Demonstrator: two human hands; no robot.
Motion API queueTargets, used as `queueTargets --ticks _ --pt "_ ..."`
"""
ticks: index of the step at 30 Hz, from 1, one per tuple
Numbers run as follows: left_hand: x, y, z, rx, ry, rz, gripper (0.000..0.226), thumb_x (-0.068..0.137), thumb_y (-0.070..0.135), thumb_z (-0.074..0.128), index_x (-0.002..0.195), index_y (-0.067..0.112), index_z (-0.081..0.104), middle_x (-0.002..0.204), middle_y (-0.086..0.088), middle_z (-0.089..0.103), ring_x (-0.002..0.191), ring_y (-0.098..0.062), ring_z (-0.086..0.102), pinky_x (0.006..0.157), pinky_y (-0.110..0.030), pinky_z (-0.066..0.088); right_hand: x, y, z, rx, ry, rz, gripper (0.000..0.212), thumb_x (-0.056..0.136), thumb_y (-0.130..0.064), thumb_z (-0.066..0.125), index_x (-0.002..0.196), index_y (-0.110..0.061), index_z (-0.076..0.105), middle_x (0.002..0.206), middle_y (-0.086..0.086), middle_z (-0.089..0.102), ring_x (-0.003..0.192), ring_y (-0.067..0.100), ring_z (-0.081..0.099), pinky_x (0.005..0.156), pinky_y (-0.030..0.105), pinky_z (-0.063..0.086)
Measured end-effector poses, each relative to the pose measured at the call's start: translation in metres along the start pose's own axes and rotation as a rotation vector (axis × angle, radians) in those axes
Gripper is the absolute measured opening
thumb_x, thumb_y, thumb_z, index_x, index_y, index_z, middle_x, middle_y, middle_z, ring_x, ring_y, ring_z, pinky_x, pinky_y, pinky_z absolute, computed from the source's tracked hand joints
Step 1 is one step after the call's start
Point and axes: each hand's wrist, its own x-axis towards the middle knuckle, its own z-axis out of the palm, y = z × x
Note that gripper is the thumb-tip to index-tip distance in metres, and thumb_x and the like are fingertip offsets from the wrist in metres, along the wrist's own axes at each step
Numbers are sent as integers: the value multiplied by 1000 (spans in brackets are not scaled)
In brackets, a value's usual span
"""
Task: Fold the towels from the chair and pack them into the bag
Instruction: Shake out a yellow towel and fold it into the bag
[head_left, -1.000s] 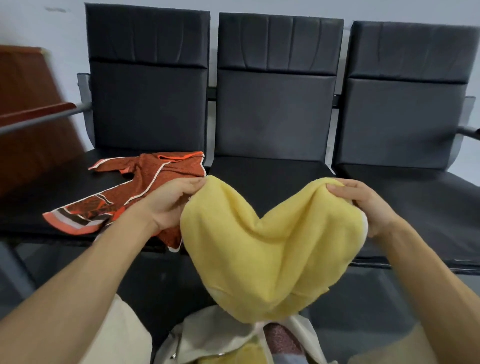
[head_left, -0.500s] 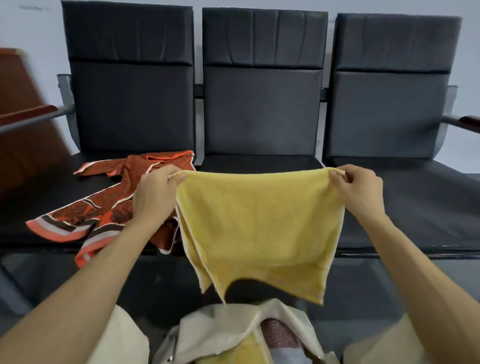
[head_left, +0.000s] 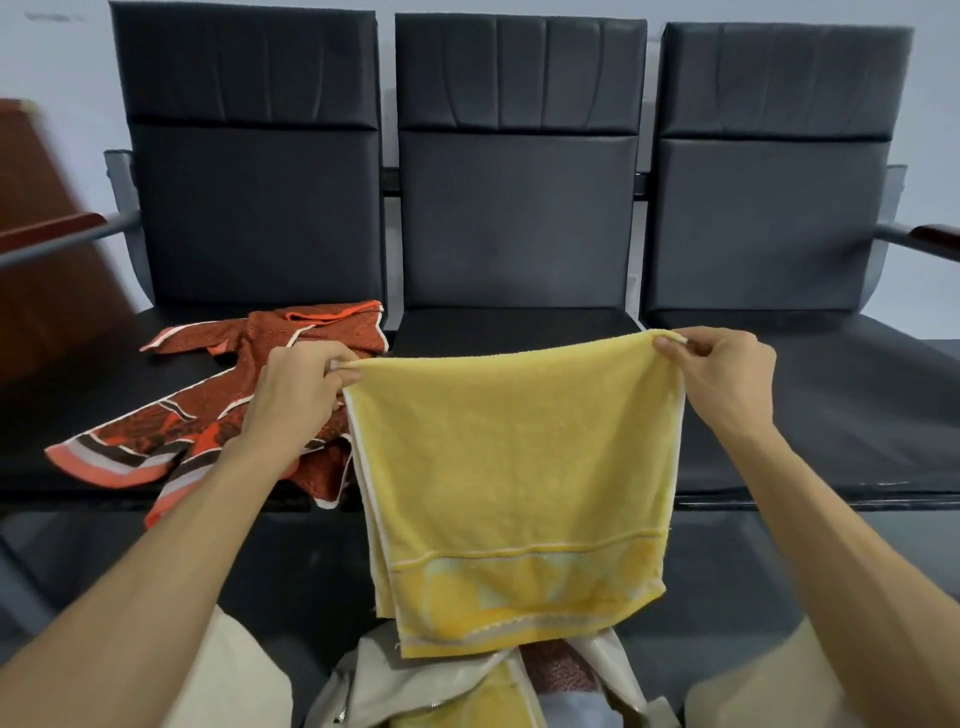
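Pale wall (head_left: 52, 78) backs a row of three black padded chairs (head_left: 519, 223) joined side by side. In front of the middle seat I hold a yellow towel (head_left: 514, 467) in the air by its top edge. My left grip (head_left: 298, 384) pinches the top left corner between thumb and fingertips. My right grip (head_left: 727, 379) pinches the top right corner the same way, so the cloth hangs flat and fairly taut between them. Two layers show along its left edge, so I judge it to be doubled over once. Its banded hem hangs just above the bag (head_left: 363, 686), which sits open between my knees at the bottom of the view.

As for progress, a folded yellow towel (head_left: 498, 696) and a reddish one (head_left: 561, 670) show inside the bag, so some of the packing looks done. The towel in my hands seems only partway folded and probably needs at least one more fold before it goes in. On the left seat an orange patterned towel (head_left: 218, 415) lies crumpled and unfolded, one end drooping over the front edge. It looks to be the only one left waiting on the chairs.
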Motion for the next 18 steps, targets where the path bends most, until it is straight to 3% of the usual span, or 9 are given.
queueTargets --ticks 3,6,10,12,14,18 --pt "0 1 2 -36 -24 -38 8 86 7 69 90 13 73 67 9 60 59 -8 62 64 -19 47 1 0 -1 51 10 51 23 90 -22 69 107 -7 74 93 13 74 93 25 66 84 22 45" --pt "1 0 4 -108 -17 -125 9 89 9 66 91 16 71 70 7 64 57 -7 64 61 -16 44 1 1 0 84 14 94 26 90 -26 69 110 -10 74 89 5 71 97 21 65 85 23 45" --pt "2 -3 6 -82 -64 -178 11 92 12 62 88 21 67 73 2 66 64 -13 66 63 -20 44 0 0 1 125 -7 129 22 90 -24 69 105 -10 75 88 9 72 85 19 64 77 23 47" --pt "2 -3 7 -47 -76 -183 10 91 13 64 88 22 66 77 0 67 73 -17 66 69 -25 43 1 1 2 164 -20 164 19 89 -23 70 102 -11 75 79 -3 68 77 7 61 73 19 47" --pt "3 -3 8 -69 -75 -234 8 89 14 67 90 22 66 80 -2 67 78 -18 65 65 -25 42 4 4 4 220 -30 208 17 88 -22 71 100 -12 74 77 -11 65 75 -1 58 69 16 45" --pt "6 -1 9 -394 -68 -470 16 85 8 72 93 21 66 91 -7 68 78 -21 67 71 -35 56 6 8 6 350 -36 288 16 87 -19 72 101 -13 73 85 -7 67 82 5 61 81 28 52"
